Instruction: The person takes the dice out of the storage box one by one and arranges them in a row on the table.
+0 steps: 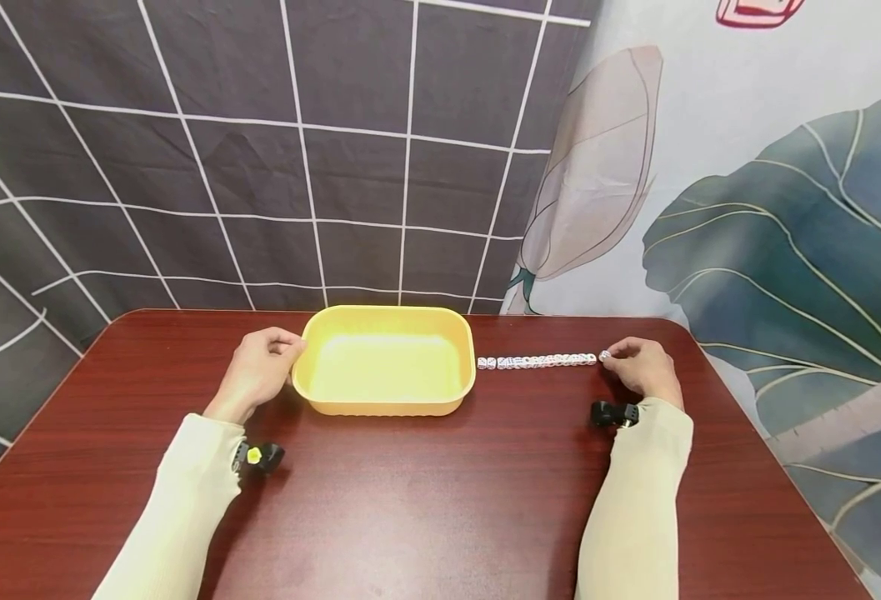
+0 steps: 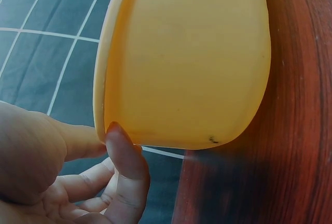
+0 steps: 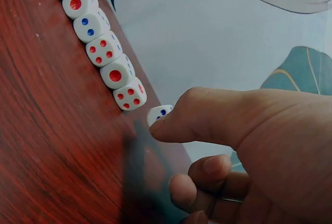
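Observation:
My left hand (image 1: 257, 368) pinches the left end of a yellow plastic basin (image 1: 383, 408) between thumb and finger. In the left wrist view the basin's wall (image 2: 192, 63) fills the upper middle, a small dark mark near its lower corner. A row of white dice (image 1: 545, 362) runs from beside the basin's right end toward my right hand (image 1: 646, 368). That hand pinches a single die (image 3: 158, 113), held just past the row's last die (image 3: 129, 95). Blue dots show on the pinched die, partly hidden by a finger; red and blue dots mark the row.
Everything stands on a dark red wood-grain table (image 1: 402, 500). A dark cloth with white grid lines (image 1: 222, 167) hangs behind it, and a pale leaf-patterned cloth (image 1: 785, 317) hangs at the right. Black wrist cameras (image 1: 608, 414) sit on both wrists.

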Action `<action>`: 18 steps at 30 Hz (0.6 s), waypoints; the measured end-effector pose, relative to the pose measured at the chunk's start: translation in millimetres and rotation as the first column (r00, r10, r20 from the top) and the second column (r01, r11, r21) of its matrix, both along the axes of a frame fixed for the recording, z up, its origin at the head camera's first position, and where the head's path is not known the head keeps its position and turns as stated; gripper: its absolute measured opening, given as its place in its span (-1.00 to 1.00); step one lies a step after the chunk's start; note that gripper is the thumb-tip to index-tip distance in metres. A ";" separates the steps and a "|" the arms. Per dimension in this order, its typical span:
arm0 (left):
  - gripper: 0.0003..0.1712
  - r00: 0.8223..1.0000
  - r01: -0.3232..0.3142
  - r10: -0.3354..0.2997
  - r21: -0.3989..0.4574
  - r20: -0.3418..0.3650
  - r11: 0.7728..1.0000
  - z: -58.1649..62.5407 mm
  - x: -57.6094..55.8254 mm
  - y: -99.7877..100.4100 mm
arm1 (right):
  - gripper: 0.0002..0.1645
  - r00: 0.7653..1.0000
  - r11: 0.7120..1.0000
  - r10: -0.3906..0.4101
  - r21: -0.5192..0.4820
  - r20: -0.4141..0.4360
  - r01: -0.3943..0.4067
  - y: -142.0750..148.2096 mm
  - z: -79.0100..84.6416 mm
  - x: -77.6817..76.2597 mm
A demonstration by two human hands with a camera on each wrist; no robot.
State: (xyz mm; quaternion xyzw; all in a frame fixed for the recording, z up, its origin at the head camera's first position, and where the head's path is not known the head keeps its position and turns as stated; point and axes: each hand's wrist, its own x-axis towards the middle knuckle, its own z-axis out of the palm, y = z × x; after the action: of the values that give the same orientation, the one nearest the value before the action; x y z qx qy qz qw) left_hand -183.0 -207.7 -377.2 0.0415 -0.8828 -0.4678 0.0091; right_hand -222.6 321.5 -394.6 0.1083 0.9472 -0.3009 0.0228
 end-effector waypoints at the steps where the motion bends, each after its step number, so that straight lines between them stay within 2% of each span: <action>1: -0.66 1.000 0.000 0.000 0.000 0.001 1.000 0.4 0.1 0.2 | -0.67 1.000 1.000 0.005 -0.003 0.007 -0.005 -0.2 -0.7 -0.5; 10: -0.66 1.000 -0.007 0.007 -0.011 -0.004 1.000 0.6 1.3 0.4 | -0.71 0.999 0.999 0.037 0.012 0.036 -0.038 -3.9 -2.9 -3.9; 18: -0.66 1.000 -0.018 0.018 -0.005 -0.007 1.000 1.3 1.8 0.8 | -0.67 0.999 0.999 0.048 0.008 0.020 -0.048 -6.2 -3.0 -7.5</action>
State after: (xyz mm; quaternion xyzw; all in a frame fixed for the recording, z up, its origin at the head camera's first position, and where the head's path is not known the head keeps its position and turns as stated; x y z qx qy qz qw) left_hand -181.2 -206.9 -375.9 0.0475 -0.8836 -0.4655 0.0166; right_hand -230.0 315.3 -397.5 0.0887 0.9506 -0.2950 0.0391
